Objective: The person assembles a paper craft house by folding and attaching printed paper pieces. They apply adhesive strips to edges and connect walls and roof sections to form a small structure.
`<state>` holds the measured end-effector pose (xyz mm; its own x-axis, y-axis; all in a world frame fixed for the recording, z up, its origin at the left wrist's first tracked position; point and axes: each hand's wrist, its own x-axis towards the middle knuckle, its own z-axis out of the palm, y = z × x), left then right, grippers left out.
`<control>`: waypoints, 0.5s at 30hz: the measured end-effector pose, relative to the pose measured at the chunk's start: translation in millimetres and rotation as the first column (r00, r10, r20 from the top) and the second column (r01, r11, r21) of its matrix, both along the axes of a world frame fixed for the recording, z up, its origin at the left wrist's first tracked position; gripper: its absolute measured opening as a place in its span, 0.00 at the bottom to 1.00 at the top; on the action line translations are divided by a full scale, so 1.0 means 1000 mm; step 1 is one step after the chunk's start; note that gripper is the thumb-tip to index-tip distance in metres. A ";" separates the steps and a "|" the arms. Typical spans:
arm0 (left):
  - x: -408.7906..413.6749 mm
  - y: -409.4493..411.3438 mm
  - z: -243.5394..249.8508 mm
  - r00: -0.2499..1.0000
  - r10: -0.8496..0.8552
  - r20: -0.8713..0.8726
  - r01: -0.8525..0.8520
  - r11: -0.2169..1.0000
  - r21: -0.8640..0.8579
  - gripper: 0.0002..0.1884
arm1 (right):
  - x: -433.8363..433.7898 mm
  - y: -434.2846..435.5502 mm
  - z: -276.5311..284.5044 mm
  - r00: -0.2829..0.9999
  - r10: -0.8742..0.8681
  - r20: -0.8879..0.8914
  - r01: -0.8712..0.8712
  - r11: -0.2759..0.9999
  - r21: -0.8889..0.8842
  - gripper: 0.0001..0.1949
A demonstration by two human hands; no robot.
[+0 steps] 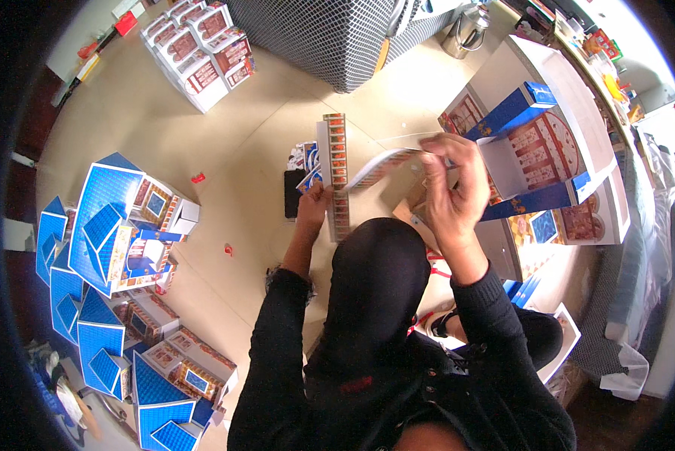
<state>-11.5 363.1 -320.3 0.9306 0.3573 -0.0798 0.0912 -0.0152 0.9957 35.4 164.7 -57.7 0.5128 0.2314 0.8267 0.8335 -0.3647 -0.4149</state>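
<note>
My left hand (313, 204) pinches the lower part of a long printed card strip (337, 155) that has a white fold along one side. Raised to the right of it, my right hand (455, 189) holds the far end of a curved, blurred printed strip (383, 167) between thumb and fingers. The strip's other end meets the long strip near my left hand. Beside my left hand, blue and white printed paper pieces (310, 163) lie on the floor, partly over a black phone-like object (293, 194).
Blue-roofed card houses (105, 217) stand at the left, stacked white printed boxes (199, 53) at the upper left. Large printed card structures (546, 146) stand close on the right. A mesh-patterned covered object (315, 39) and a metal kettle (466, 32) are at the top. Small red scraps (198, 178) lie about.
</note>
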 end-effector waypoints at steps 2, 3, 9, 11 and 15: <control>0.014 0.014 -0.038 0.985 -0.086 -0.151 0.094 0.995 0.041 0.08 | -0.010 -0.013 0.015 0.994 -0.078 0.081 0.080 0.997 -0.023 0.09; 0.020 0.016 -0.052 0.965 -0.133 -0.224 0.149 0.987 0.058 0.08 | -0.014 -0.019 0.023 0.988 -0.116 0.104 0.118 0.993 -0.023 0.10; 0.021 0.026 -0.055 1.000 -0.027 -0.007 0.023 0.940 -0.341 0.31 | -0.027 -0.036 0.039 0.987 -0.068 -0.147 0.108 0.952 0.286 0.11; 0.010 -0.021 0.048 0.982 -0.093 0.163 0.184 0.669 -0.720 0.33 | -0.037 -0.061 0.039 0.955 -0.130 -0.266 0.227 0.899 0.375 0.12; -0.013 -0.045 0.135 0.812 -0.100 0.575 0.570 0.349 -0.744 0.45 | -0.051 -0.066 0.051 0.943 0.081 -0.323 0.138 0.788 0.600 0.09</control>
<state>-24.5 318.0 -185.5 0.9693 -0.0427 0.2423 -0.0605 0.9132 0.4030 -15.1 98.8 -6.3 0.7663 -0.2802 0.5782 0.6096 0.0330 -0.7920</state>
